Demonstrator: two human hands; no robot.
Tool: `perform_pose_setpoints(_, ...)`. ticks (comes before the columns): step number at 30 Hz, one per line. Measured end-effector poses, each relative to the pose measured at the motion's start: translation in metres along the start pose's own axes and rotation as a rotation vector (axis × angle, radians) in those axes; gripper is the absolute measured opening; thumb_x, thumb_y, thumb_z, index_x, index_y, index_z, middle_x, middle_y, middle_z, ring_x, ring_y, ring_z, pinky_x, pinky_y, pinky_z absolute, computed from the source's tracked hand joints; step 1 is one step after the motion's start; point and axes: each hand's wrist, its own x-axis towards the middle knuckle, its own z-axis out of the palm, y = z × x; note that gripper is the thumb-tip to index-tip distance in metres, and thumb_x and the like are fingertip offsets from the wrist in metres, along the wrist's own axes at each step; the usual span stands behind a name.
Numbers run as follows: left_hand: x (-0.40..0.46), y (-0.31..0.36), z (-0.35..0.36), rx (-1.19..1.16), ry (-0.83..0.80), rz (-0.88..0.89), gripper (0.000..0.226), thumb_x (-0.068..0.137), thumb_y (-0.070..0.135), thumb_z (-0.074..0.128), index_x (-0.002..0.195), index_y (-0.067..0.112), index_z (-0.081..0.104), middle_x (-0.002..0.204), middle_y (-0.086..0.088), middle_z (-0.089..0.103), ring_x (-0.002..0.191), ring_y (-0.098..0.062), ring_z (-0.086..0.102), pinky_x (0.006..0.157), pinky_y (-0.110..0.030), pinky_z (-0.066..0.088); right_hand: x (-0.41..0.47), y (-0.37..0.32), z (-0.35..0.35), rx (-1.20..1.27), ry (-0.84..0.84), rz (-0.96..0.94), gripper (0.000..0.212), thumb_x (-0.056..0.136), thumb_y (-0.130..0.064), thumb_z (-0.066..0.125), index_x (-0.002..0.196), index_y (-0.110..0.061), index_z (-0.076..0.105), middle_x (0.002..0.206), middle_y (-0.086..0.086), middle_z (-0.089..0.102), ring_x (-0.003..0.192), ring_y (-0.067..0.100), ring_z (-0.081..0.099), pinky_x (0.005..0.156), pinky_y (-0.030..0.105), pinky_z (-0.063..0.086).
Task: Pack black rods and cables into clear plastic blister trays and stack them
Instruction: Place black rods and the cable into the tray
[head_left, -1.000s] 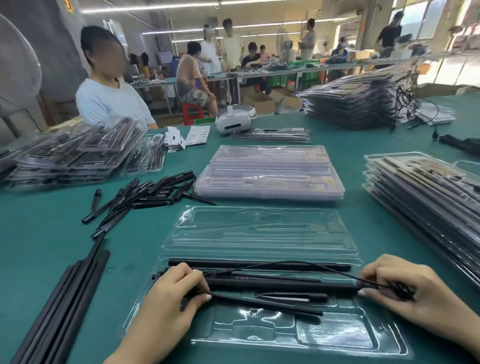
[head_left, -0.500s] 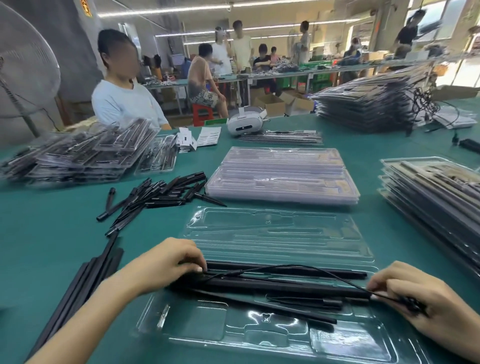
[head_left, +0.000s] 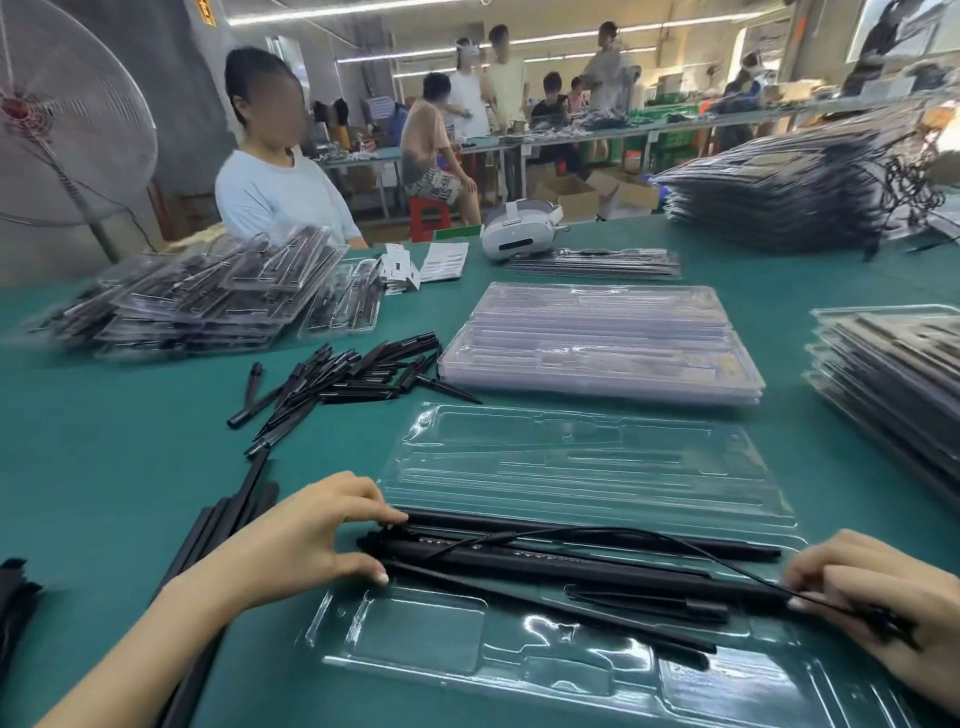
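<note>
- Close to the wearer, in the head view, an open clear blister tray (head_left: 524, 670) lies on a green table (head_left: 104, 467), its hinged lid half (head_left: 576, 457) folded flat away from the person.
- Several black rods (head_left: 571, 564) lie lengthwise in the tray's channels, side by side.
- A thin black cable (head_left: 623, 538) arcs loosely above the rods, running from the tray's left end to its right end.
- Left hand (head_left: 306, 540): fingers and thumb are curled round the left ends of the rods, where the cable's end appears to sit.
- Right hand (head_left: 878, 603): its fingers pinch the cable's right end at the tray's right edge.
- Judging by this, the step is seating the cable; it would go best by keeping the left end pinned, drawing the slack flat, and pressing the wire into its groove without lifting the rods.
- Nearby supplies: loose short rods (head_left: 343, 379) in a pile to the left, long rods (head_left: 228, 525) beside the left arm, empty trays (head_left: 597, 343) stacked behind.
- Packed trays (head_left: 904, 384) are stacked at right, with more piles further back.
</note>
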Motion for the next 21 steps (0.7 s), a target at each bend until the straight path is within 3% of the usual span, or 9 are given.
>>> perform_pose_setpoints(5, 0.001, 0.004, 0.006, -0.049, 0.018, 0.018, 0.043, 0.072, 0.053, 0.068, 0.113, 0.038, 0.067, 0.107, 0.025, 0.055, 0.108, 0.007, 0.046, 0.094, -0.011, 0.034, -0.001, 0.001, 0.001, 0.021, -0.004, 0.006, 0.027, 0.091, -0.036, 0.059, 0.073, -0.027, 0.041, 0.092, -0.015, 0.063, 0.078, 0.007, 0.059, 0.067, 0.015, 0.042)
perform_pose_setpoints(12, 0.0, 0.011, 0.009, -0.068, 0.103, -0.021, 0.033, 0.073, 0.031, 0.081, 0.105, 0.026, 0.073, 0.09, 0.017, 0.059, 0.089, 0.002, 0.056, 0.08, -0.016, 0.042, -0.002, -0.001, -0.002, 0.045, -0.016, 0.006, 0.027, 0.091, -0.035, 0.059, 0.076, -0.03, 0.037, 0.094, -0.016, 0.062, 0.079, 0.009, 0.057, 0.067, 0.016, 0.042)
perform_pose_setpoints(16, -0.003, 0.013, 0.011, -0.078, 0.128, -0.005, 0.031, 0.074, 0.027, 0.081, 0.104, 0.025, 0.073, 0.086, 0.02, 0.058, 0.082, 0.003, 0.056, 0.071, -0.01, 0.039, 0.002, -0.009, -0.004, 0.06, -0.003, 0.019, 0.024, 0.092, -0.039, 0.057, 0.078, -0.034, 0.038, 0.092, -0.017, 0.062, 0.079, 0.006, 0.057, 0.068, 0.013, 0.04)
perform_pose_setpoints(21, -0.004, 0.015, 0.011, -0.056, 0.135, 0.007, 0.03, 0.074, 0.022, 0.081, 0.103, 0.024, 0.073, 0.086, 0.02, 0.057, 0.08, 0.004, 0.054, 0.07, -0.011, 0.039, 0.005, -0.014, -0.006, 0.078, -0.005, 0.033, 0.022, 0.092, -0.042, 0.056, 0.079, -0.035, 0.039, 0.09, -0.017, 0.062, 0.078, 0.004, 0.057, 0.068, 0.012, 0.04)
